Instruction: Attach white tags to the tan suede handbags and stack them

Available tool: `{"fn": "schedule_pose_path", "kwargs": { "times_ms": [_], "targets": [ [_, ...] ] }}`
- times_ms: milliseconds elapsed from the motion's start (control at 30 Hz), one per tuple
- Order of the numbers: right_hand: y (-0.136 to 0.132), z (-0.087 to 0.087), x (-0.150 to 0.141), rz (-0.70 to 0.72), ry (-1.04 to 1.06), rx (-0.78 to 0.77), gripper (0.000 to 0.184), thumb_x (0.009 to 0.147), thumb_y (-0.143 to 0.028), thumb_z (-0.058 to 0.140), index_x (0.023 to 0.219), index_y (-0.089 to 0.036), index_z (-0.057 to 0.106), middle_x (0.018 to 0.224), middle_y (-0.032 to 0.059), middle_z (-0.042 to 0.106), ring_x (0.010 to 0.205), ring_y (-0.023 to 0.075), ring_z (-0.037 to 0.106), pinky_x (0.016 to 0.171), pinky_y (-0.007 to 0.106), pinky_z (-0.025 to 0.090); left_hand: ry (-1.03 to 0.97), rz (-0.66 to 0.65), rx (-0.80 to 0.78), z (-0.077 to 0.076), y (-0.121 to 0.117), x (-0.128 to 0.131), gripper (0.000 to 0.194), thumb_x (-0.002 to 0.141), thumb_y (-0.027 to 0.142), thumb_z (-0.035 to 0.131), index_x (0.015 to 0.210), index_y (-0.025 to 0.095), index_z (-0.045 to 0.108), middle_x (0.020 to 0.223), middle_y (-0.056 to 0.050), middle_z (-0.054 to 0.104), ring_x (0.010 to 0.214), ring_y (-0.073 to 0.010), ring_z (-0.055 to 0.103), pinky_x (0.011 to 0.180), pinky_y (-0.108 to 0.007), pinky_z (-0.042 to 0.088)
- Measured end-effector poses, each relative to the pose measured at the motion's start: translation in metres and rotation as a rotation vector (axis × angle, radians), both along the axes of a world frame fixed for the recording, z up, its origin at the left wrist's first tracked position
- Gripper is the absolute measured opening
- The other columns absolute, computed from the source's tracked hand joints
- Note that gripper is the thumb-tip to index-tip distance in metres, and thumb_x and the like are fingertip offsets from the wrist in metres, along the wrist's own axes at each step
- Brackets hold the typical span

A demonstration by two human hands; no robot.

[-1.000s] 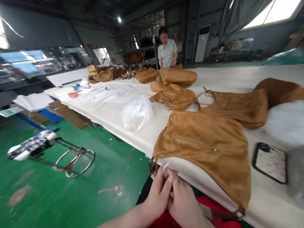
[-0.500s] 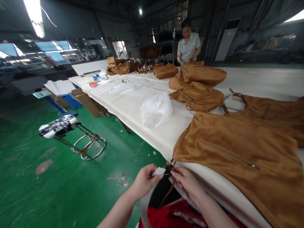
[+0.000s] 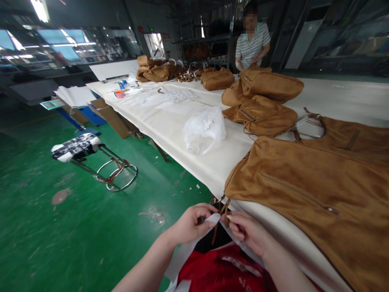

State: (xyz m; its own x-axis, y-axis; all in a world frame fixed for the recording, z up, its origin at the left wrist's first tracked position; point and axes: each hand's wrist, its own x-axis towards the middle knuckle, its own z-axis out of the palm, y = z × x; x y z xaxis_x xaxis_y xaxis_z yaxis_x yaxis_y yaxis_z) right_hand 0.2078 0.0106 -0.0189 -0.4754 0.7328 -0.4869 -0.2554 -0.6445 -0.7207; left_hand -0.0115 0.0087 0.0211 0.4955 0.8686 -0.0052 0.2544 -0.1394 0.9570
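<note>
At the table's near edge my left hand (image 3: 193, 224) pinches a thin white strip (image 3: 213, 218), whose long tail drops over my lap. My right hand (image 3: 247, 230) is closed with its fingertips on a narrow brown leather strap (image 3: 226, 210). The two hands almost meet; the exact grip between the fingertips is partly hidden. The strap hangs from a metal ring at the corner of a large brown suede-like bag (image 3: 298, 174). This bag lies flat on the table to the right, its zipper (image 3: 304, 194) facing up.
More brown bags (image 3: 264, 115) are piled along the white-covered table (image 3: 170, 134). A crumpled clear plastic bag (image 3: 205, 129) lies mid-table, with a tape roll (image 3: 119, 94) beyond. A person (image 3: 252, 40) stands across the table. A stool (image 3: 77, 147) lies tipped on the green floor.
My hands have drawn closer together at the strap, and the white strip's long tail shows more below my left hand. The view has tilted slightly downward.
</note>
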Motion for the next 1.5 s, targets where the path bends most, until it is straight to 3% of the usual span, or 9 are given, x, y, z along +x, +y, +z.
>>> {"fn": "schedule_pose_path", "kwargs": {
  "times_ms": [133, 267, 367, 500, 667, 800, 933, 1267, 1500],
  "targets": [
    [-0.004, -0.007, -0.007, -0.086, -0.120, 0.060, 0.038, 0.080, -0.054, 0.061, 0.079, -0.016, 0.061, 0.048, -0.0088, 0.038, 0.041, 0.0056, 0.026, 0.042, 0.022, 0.015, -0.014, -0.186, -0.005, 0.006, -0.006, 0.010, 0.026, 0.089, 0.039, 0.059, 0.080, 0.015, 0.065, 0.101, -0.012, 0.069, 0.090, -0.0190, 0.063, 0.083, -0.027, 0.047],
    [0.002, -0.019, -0.019, -0.272, -0.229, 0.128, 0.040, 0.067, -0.053, 0.076, 0.075, -0.018, 0.059, 0.049, -0.0094, 0.040, 0.043, 0.0059, 0.028, 0.041, 0.021, 0.015, 0.064, -0.182, -0.040, 0.003, -0.008, 0.010, 0.032, 0.090, 0.043, 0.057, 0.080, 0.013, 0.066, 0.080, -0.008, 0.066, 0.073, -0.0150, 0.059, 0.068, -0.023, 0.045],
    [0.009, -0.023, -0.028, -0.276, -0.152, 0.081, 0.044, 0.062, -0.053, 0.080, 0.067, -0.020, 0.052, 0.046, -0.0111, 0.036, 0.040, 0.0046, 0.023, 0.040, 0.021, 0.012, 0.101, -0.215, -0.044, 0.000, -0.005, 0.005, 0.035, 0.089, 0.045, 0.057, 0.081, 0.012, 0.066, 0.079, -0.006, 0.065, 0.073, -0.0142, 0.057, 0.069, -0.022, 0.043],
    [0.011, -0.010, -0.023, -0.216, 0.019, -0.010, 0.048, 0.056, -0.049, 0.083, 0.060, -0.020, 0.045, 0.046, -0.0123, 0.031, 0.039, 0.0023, 0.018, 0.039, 0.021, 0.012, 0.205, -0.307, -0.078, -0.002, 0.000, -0.004, 0.034, 0.085, 0.045, 0.062, 0.076, 0.013, 0.064, 0.071, 0.000, 0.058, 0.064, -0.0107, 0.048, 0.061, -0.020, 0.038],
    [0.004, 0.015, 0.010, -0.134, 0.176, -0.041, 0.037, 0.058, -0.042, 0.086, 0.075, -0.016, 0.065, 0.044, -0.0127, 0.030, 0.038, 0.0012, 0.018, 0.040, 0.020, 0.016, 0.184, -0.294, -0.077, 0.002, 0.007, -0.012, 0.036, 0.086, 0.047, 0.060, 0.077, 0.013, 0.062, 0.073, -0.001, 0.058, 0.067, -0.0114, 0.048, 0.061, -0.020, 0.038],
    [-0.002, 0.022, 0.021, -0.124, 0.137, 0.059, 0.029, 0.064, -0.037, 0.087, 0.077, -0.015, 0.074, 0.057, -0.0034, 0.055, 0.046, 0.0021, 0.035, 0.046, 0.018, 0.026, 0.143, -0.216, -0.089, 0.003, 0.010, -0.002, 0.040, 0.088, 0.050, 0.058, 0.078, 0.011, 0.064, 0.073, -0.003, 0.059, 0.068, -0.0120, 0.050, 0.063, -0.021, 0.040],
    [-0.009, 0.026, 0.016, -0.168, 0.048, 0.131, 0.027, 0.067, -0.040, 0.085, 0.077, -0.018, 0.075, 0.084, 0.0029, 0.068, 0.059, 0.0060, 0.049, 0.055, 0.020, 0.038, 0.158, -0.191, -0.026, 0.004, 0.010, 0.006, 0.042, 0.090, 0.049, 0.055, 0.078, 0.011, 0.066, 0.072, -0.003, 0.060, 0.069, -0.0120, 0.051, 0.065, -0.021, 0.040],
    [-0.010, 0.037, 0.011, -0.426, -0.001, 0.206, 0.028, 0.071, -0.043, 0.082, 0.078, -0.019, 0.068, 0.069, -0.0015, 0.062, 0.055, 0.0072, 0.052, 0.053, 0.019, 0.041, 0.203, -0.254, -0.004, 0.014, 0.008, -0.009, 0.041, 0.091, 0.050, 0.055, 0.081, 0.013, 0.069, 0.078, -0.005, 0.065, 0.071, -0.0129, 0.056, 0.066, -0.021, 0.042],
    [-0.009, 0.031, 0.009, -0.448, -0.091, 0.192, 0.034, 0.068, -0.047, 0.082, 0.075, -0.018, 0.066, 0.067, -0.0007, 0.062, 0.057, 0.0084, 0.055, 0.053, 0.019, 0.043, 0.190, -0.277, -0.021, 0.020, 0.002, -0.011, 0.038, 0.091, 0.047, 0.057, 0.084, 0.012, 0.070, 0.083, -0.008, 0.068, 0.074, -0.0145, 0.059, 0.069, -0.023, 0.044]
  ]
}}
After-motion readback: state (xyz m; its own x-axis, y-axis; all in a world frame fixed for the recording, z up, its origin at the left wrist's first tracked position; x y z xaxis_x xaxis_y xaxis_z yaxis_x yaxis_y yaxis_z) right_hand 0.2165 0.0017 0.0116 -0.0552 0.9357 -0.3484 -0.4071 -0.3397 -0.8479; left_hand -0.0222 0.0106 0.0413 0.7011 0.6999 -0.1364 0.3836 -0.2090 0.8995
